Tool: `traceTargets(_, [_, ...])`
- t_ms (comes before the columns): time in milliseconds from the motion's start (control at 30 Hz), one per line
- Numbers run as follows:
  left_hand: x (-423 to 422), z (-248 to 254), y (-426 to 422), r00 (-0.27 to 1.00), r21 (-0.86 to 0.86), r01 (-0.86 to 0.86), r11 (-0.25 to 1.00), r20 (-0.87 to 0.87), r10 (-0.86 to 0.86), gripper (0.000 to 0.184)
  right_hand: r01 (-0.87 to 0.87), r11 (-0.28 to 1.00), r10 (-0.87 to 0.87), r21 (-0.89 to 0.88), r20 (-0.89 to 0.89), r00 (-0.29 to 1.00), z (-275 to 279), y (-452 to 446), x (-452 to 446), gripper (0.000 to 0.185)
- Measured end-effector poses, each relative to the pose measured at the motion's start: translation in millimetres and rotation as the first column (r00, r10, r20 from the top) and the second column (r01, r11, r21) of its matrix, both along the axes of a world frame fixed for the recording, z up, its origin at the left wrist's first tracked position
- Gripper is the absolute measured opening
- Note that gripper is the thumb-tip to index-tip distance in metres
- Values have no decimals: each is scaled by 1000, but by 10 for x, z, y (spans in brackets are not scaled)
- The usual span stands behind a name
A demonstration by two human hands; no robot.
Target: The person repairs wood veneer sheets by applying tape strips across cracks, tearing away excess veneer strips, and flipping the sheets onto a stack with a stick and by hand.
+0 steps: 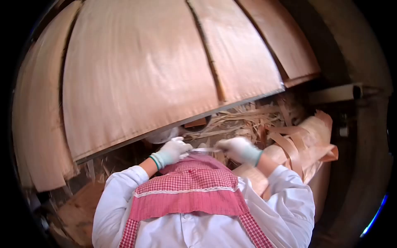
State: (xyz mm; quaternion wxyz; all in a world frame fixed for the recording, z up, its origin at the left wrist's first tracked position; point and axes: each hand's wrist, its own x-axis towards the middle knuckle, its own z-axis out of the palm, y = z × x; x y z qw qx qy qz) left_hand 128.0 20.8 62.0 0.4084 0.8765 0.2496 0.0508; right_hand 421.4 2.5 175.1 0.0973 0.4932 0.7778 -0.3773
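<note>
Both hands wear pale gloves with green cuffs, low in front of the red checked apron point(188, 182). A thin whitish strip point(204, 149) stretches between them. My left hand point(173, 151) is closed at the strip's left end. At its right end, my right hand point(240, 149) is closed too, blurred by motion. What the strip is, I cannot make out. Just beyond the hands runs the near edge of a table covered with wide, thin wood sheets point(140, 70).
Wood shavings and strips point(244, 122) litter the floor under the table edge. Rolled veneer point(306, 144) lies at the right, with curled strips on it. A pale tube or beam point(335, 94) juts in at the right. A brown board point(82, 206) is at lower left.
</note>
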Motion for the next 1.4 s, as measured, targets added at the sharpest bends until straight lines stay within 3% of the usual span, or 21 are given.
traceTargets(100, [123, 61, 101, 985, -152, -154, 976, -96, 140, 22, 238, 859, -409, 452, 328, 852, 81, -191, 1674, 14])
traceTargets(167, [238, 14, 170, 957, -320, -268, 909, -194, 214, 22, 335, 704, -687, 627, 480, 545, 470, -350, 2259, 20])
traceTargets(233, [531, 200, 180, 981, -363, -190, 912, -95, 167, 22, 354, 364, -885, 861, 203, 418, 506, -512, 2425, 30])
traceTargets(267, [703, 278, 176, 992, -349, -128, 928, -52, 117, 22, 344, 361, -833, 867, 134, 537, 598, -505, 2219, 40])
traceTargets(333, [946, 546, 122, 998, -96, -25, 995, 60, 31, 25, 520, 419, -578, 744, -223, 785, 590, -339, 1542, 49])
traceTargets(400, [1055, 317, -21, 942, 348, -28, 937, 324, -93, 29, 271, 651, -252, 709, -134, 958, 242, -336, 811, 55])
traceTargets(433, [1147, 617, -159, 949, 50, -171, 984, 278, 151, 27, 296, 742, -129, 601, -305, 944, 305, -439, 474, 52])
traceTargets(467, [1230, 710, -200, 980, 272, -69, 960, 197, 15, 24, 352, 875, -144, 331, -516, 844, 19, -521, 434, 45])
traceTargets(567, [1109, 838, -313, 982, 173, -187, 967, 66, 179, 26, 426, 891, -422, -159, -637, 645, -344, -619, 396, 26])
traceTargets(600, [1051, 671, -312, 980, 186, -197, 963, 72, 187, 27, 345, 934, -339, -95, -544, 768, -124, -672, 429, 40])
traceTargets(633, [1002, 540, -279, 984, 196, -168, 966, 91, 152, 27, 449, 853, -520, -265, -503, 691, -32, -645, 397, 40])
traceTargets(767, [599, 508, -314, 952, 110, -305, 946, 20, 305, 24, 120, 993, -121, -22, -300, 946, -403, -298, 556, 29])
traceTargets(800, [514, 390, -349, 931, 84, -359, 930, 109, 349, 23, 100, 995, -82, 15, -457, 885, -390, -254, 491, 15])
traceTargets(900, [350, 486, -580, 829, 102, -558, 823, 102, 550, 21, 188, 981, -131, 56, -528, 839, 204, -159, 94, 10])
traceTargets(933, [250, 523, -652, 783, 127, -621, 774, 57, 619, 21, 414, 846, -529, -336, -621, 578, 202, -157, 34, 8])
traceTargets(1067, [-182, 968, -825, 877, 1, -435, 901, -229, 423, 28, 540, 779, -620, -320, -521, 587, 531, 103, -100, 11])
traceTargets(1167, [145, 853, -847, 591, 363, -806, 468, 532, 606, 31, 357, 807, -584, -470, -551, 596, 481, 170, -313, 16])
traceTargets(1200, [191, 905, -784, 557, 179, -807, 563, 550, 623, 31, 317, 832, -545, -456, -561, 623, 484, 153, -433, 20])
traceTargets(1233, [265, 1112, -721, 523, -11, -771, 637, 558, 644, 32, 103, 984, -175, -145, -677, 715, 128, 238, -367, 25])
traceTargets(1300, [301, 1227, -608, 483, -256, -675, 692, 555, 677, 31, 306, 722, -669, -620, -513, 538, 87, 184, -546, 28])
traceTargets(1400, [354, 1186, -484, 372, -475, -586, 656, 561, 739, 22, 283, 774, -604, -566, -525, 599, 70, 138, -642, 27])
